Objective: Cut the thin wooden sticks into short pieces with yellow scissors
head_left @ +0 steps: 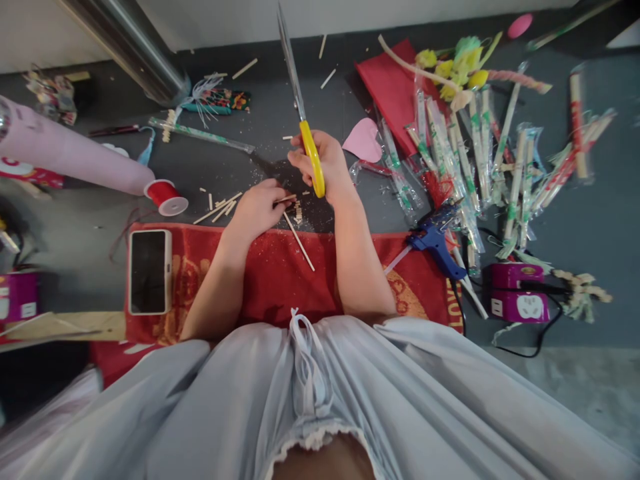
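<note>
My right hand [327, 163] is closed around the yellow handles of a pair of scissors [311, 150], whose long metal blades point away from me. On the dark table, my left hand [257, 208] is closed, with a short piece of wooden stick [286, 199] at its fingertips. Just right of those fingertips lie small cut stick pieces [299, 212]. A longer thin stick [300, 243] runs from near the left thumb onto the red cloth [285, 287]. Several more sticks [217, 208] lie beside the left hand. Part of the left fingers is hidden.
A blue glue gun [435, 243] rests at right near many wrapped chopsticks [453, 160] and a purple power socket [520, 293]. A pink heart [364, 140] lies beyond my right wrist. At left are a phone [150, 272], a red ribbon spool [167, 198] and a pink cylinder [75, 147].
</note>
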Demonstrator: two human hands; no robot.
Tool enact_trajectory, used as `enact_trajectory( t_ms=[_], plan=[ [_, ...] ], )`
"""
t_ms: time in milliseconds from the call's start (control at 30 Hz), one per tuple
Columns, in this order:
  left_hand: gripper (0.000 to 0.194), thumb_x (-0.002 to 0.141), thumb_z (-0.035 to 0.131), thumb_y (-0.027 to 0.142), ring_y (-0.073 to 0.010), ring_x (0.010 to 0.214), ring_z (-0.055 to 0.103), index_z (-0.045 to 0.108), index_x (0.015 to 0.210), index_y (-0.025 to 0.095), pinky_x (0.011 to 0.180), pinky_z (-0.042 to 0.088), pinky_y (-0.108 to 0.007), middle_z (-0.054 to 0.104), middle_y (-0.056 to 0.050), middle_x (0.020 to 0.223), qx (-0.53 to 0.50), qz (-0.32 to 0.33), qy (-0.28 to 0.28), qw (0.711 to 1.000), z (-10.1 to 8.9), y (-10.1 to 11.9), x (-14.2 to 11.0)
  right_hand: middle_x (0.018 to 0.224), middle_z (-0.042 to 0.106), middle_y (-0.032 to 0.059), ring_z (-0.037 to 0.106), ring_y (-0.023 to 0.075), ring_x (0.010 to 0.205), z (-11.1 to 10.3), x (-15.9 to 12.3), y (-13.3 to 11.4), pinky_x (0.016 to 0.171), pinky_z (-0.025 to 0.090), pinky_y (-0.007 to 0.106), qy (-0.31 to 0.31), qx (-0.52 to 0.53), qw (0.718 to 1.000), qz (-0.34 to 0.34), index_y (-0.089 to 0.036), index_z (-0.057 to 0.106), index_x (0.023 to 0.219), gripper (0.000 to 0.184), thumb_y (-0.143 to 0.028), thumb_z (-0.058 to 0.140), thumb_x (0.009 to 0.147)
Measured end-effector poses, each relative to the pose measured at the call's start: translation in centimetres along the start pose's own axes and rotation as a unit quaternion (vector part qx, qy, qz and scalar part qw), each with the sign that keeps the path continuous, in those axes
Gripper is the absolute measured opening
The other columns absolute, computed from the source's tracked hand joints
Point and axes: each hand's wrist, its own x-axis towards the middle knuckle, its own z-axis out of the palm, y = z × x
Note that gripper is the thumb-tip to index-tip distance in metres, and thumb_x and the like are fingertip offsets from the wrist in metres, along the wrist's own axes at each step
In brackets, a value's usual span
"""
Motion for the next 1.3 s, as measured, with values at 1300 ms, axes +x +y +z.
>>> enact_trajectory(
  t_ms=[1300],
  plan=[
    [0.019, 0.078, 0.066, 0.033, -0.0149, 0.073, 0.053, 0.061, 0.073, 0.016, 0.070, 0.040, -0.026, 0.057, -0.002, 0.077, -0.033, 0.038, -0.030, 0.998, -1.0, -0.2, -0.3, 0.071, 0.051, -0.0070, 0.051, 0.0027, 0.059, -0.1, 0.2, 0.3, 0.052, 0.044, 0.013, 0.015, -0.047, 0.999, -0.013, -0.019, 0.049, 0.087, 0.029, -0.037, 0.070, 0.079]
  ],
)
